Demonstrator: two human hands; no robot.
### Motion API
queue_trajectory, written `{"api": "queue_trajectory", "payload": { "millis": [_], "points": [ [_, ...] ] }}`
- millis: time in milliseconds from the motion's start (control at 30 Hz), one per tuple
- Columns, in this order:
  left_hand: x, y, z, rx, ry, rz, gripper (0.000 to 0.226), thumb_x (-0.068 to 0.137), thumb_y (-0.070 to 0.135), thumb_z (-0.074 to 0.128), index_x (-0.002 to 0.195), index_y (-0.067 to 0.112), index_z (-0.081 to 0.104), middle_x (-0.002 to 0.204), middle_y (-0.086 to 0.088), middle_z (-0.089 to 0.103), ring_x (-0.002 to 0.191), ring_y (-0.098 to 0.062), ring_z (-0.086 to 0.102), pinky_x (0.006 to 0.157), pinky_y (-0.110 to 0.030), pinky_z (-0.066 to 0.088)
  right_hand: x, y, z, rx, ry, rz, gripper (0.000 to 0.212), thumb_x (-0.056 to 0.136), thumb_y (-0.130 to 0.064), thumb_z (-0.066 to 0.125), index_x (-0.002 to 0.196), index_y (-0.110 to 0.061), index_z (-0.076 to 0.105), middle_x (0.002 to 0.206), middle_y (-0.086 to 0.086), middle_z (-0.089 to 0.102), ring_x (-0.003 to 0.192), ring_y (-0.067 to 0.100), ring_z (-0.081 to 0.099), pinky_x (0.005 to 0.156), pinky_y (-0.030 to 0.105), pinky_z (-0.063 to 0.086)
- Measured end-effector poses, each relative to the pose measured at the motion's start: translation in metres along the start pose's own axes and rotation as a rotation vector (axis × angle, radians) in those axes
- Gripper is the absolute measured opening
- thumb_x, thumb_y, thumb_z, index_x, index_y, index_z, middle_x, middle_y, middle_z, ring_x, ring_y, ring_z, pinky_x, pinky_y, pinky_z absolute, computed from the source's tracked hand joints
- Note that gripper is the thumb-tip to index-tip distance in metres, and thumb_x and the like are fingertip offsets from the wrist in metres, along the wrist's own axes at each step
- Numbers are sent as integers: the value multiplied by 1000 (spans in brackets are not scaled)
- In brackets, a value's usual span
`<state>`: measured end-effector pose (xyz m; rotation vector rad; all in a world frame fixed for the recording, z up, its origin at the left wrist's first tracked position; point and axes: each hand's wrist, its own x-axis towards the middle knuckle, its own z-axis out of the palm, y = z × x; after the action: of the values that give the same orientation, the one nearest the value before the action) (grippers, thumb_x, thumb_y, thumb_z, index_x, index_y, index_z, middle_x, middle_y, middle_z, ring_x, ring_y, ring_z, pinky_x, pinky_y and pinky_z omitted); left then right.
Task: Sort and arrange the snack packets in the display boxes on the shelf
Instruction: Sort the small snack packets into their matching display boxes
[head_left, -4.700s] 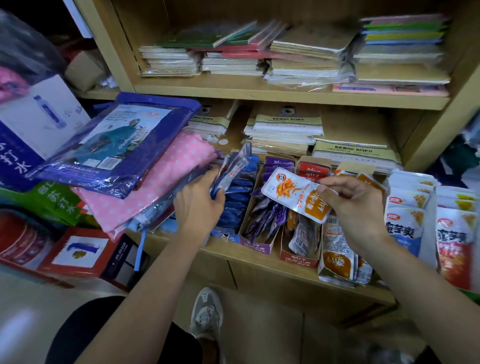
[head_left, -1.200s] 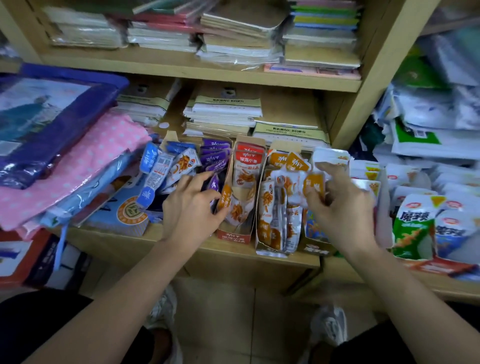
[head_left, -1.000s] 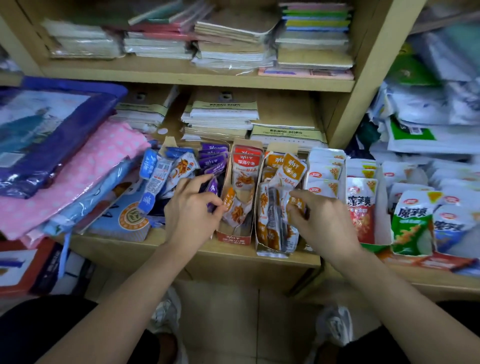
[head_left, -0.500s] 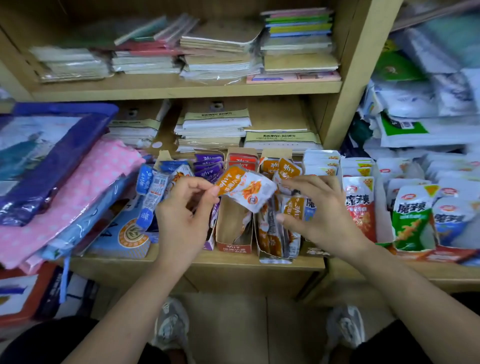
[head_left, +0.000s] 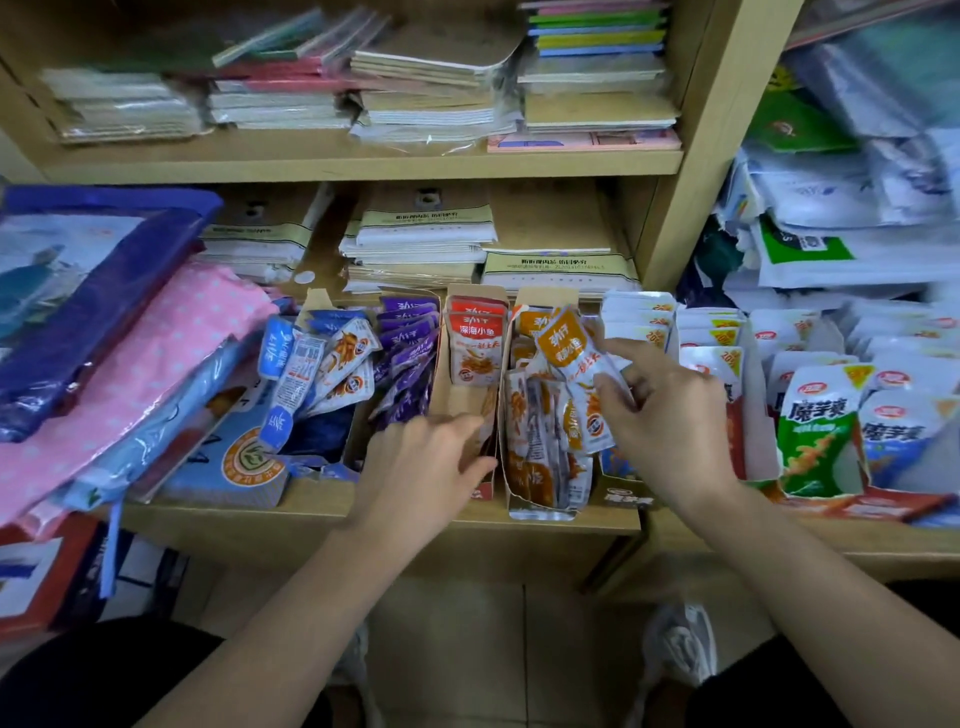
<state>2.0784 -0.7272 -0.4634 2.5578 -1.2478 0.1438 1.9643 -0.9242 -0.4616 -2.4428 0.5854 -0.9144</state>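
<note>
Several cardboard display boxes stand in a row on the wooden shelf (head_left: 374, 514): blue packets (head_left: 311, 374), purple packets (head_left: 408, 338), red packets (head_left: 477, 340), orange packets (head_left: 537, 441). My right hand (head_left: 660, 415) pinches an orange-and-white snack packet (head_left: 569, 351) above the orange box, its index finger stretched out. My left hand (head_left: 423, 467) reaches into the front of the red box (head_left: 457, 400) with fingers stretched out; I see nothing held in it. The red box's front part is nearly bare cardboard.
White packets (head_left: 641, 317) and green, red and blue snack bags (head_left: 815, 431) fill the shelf to the right. Pink and blue wrapped raincoats (head_left: 130, 353) overhang the boxes from the left. Stacks of notebooks (head_left: 421, 249) lie behind the boxes. A wooden upright (head_left: 696, 156) divides the shelves.
Both hands held one orange-and-white packet half a second ago. Now my right hand alone has an orange packet over the orange box, and my left hand has dropped into the red box.
</note>
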Motion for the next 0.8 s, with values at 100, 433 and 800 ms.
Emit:
{"api": "queue_trajectory", "payload": {
  "millis": [100,433,800],
  "points": [
    [5,1,4,220,-17,16,35,94,59,55,111,31,68,80,13,61,67,-6,49,54,-23,27,-4,-4,8,-59,-34,-62,38,91,-11,68,128,-12,64,85,2,71,60,6,54,59,22,48],
    [21,-32,9,-2,164,-98,12,94,27,66,90,24,77,67,9,69,53,-9,56,47,-20,35,-6,5,13,-66,-223,-201,56,87,-39,69,139,-19,58,124,-2,58,118,16,47,95,28,41],
    [10,-25,-10,-895,418,-264,14,91,10,72,99,20,76,91,8,78,82,-12,75,70,-37,61,-11,5,18,112,-543,-122,91,87,-53,68,159,-34,16,162,-16,25,149,0,17,118,28,2]
  ]
}}
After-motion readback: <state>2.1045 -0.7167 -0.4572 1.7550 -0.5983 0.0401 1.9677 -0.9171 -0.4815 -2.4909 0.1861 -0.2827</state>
